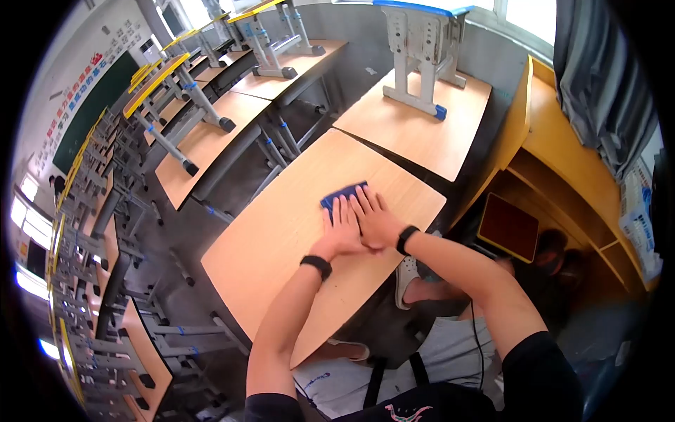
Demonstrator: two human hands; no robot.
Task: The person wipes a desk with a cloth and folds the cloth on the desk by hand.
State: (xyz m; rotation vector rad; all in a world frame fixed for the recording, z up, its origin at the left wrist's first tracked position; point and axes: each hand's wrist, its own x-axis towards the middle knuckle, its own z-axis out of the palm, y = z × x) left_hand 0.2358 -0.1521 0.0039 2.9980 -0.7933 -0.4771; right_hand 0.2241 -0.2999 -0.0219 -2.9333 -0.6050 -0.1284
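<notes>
A folded dark blue cloth (343, 193) lies on the light wooden desk (281, 211) in front of me. Both of my hands press down on it, side by side with their edges touching. My left hand (342, 231) lies flat with its fingertips on the cloth. Just to its right, my right hand (377, 219) is also flat, fingers extended over the cloth's right part. The palms cover the cloth's near side. Each wrist wears a black band.
Beyond the desk stands another desk (450, 133) with an upturned stool (422, 56) on it. More desks with upturned stools fill the left. At right are a wooden cabinet (569, 162), a dark-topped stool (508, 226) and a grey curtain (598, 77). A person stands far left.
</notes>
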